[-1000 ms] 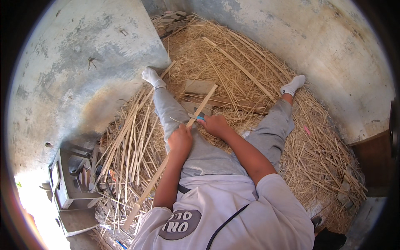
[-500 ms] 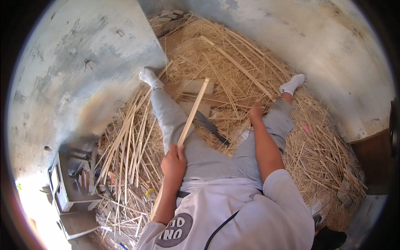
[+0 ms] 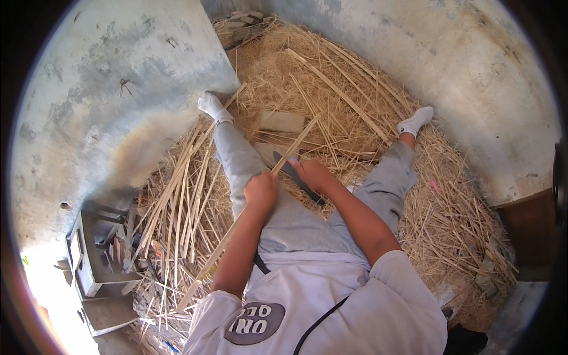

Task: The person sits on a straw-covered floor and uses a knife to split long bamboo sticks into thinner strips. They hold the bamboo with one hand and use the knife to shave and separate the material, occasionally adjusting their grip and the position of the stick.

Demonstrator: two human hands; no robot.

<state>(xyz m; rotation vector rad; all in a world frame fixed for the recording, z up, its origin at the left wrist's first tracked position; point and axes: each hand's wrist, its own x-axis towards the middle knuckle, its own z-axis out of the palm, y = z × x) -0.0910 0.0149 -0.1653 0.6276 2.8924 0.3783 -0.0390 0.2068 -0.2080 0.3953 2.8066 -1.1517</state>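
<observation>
My left hand [image 3: 260, 189] is closed round a long, pale bamboo strip [image 3: 303, 135]. The strip slants up past the hand, and its lower part runs back along my left forearm. Between my legs a dark knife-like blade [image 3: 305, 188] lies aslant, crossing beneath the strip. My right hand [image 3: 313, 174] is closed beside the blade and close to the strip; a small pink bit shows at its fingertips. Its fingers are partly hidden, so what they hold cannot be made out.
Loose strips [image 3: 183, 207] lie heaped at my left, with shavings [image 3: 461, 236] at my right. A pale block [image 3: 283, 121] lies ahead between my feet. A grey frame-like box [image 3: 97, 260] stands at the far left. Stained walls [image 3: 142, 77] enclose the floor.
My right hand has moved left from above my right leg to the blade and strip. My left hand has moved forward and right, tilting the strip further right. The blade stays in place.
</observation>
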